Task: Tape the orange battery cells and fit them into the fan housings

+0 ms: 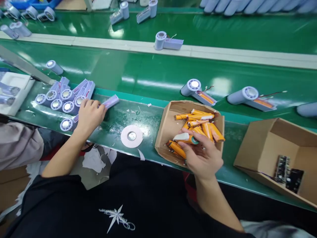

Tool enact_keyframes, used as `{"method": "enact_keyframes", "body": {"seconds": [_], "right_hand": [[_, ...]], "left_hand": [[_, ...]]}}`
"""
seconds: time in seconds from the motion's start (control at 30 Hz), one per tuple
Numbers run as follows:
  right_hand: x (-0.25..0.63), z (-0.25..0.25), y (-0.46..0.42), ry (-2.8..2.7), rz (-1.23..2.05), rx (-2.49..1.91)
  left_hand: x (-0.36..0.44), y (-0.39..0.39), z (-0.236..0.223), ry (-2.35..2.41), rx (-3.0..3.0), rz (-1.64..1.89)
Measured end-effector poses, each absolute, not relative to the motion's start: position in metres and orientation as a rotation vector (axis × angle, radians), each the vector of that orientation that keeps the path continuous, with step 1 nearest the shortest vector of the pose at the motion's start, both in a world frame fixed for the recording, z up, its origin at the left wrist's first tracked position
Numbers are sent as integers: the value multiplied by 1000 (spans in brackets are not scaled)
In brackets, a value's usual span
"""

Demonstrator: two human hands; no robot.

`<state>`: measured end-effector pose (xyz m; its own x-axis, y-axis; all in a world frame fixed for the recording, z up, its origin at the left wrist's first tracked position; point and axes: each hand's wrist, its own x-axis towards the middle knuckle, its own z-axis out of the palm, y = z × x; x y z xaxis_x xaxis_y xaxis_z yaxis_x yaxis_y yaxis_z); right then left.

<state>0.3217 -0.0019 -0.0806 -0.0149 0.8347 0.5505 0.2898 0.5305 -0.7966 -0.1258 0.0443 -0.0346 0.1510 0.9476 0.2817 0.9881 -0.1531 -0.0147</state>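
My left hand (91, 114) is closed over a lavender fan housing (111, 101), whose open handle sticks out to the right of the fingers. I cannot tell how much of it lies under the palm. Just beside this hand stand several more lavender fan housings (66, 95) with round ribbed heads. My right hand (204, 153) pinches an orange battery (185, 137) with a white strip along its top and a greenish end. It holds the battery above a cardboard box (161, 132) containing several orange batteries (198, 119).
Between my hands lies a roll of white tape (126, 137). A second cardboard box (252, 145) at right holds dark circuit boards (282, 168). Beyond the bench edge, a green conveyor (148, 72) carries fan housings (241, 96), some with wires. Another person's sleeve (19, 143) is at left.
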Motion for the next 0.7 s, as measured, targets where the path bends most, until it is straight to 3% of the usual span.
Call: {"method": "enact_keyframes", "body": {"seconds": [0.23,0.37,0.53,0.7], "right_hand": [[312,-79,6,-1657,592,-1020],[316,-68,7,-1735,557,-1007],[335,-33,21,-1813,594,-916],[305,-3,123,-1859,823,-851]], "left_hand": [[-66,180,-35,-1717,-2533,-348],[-18,260,-42,-1518,-2650,-90],[-19,291,-50,-1559,-2776,25],[-34,302,-44,-1730,-3000,-115]]}}
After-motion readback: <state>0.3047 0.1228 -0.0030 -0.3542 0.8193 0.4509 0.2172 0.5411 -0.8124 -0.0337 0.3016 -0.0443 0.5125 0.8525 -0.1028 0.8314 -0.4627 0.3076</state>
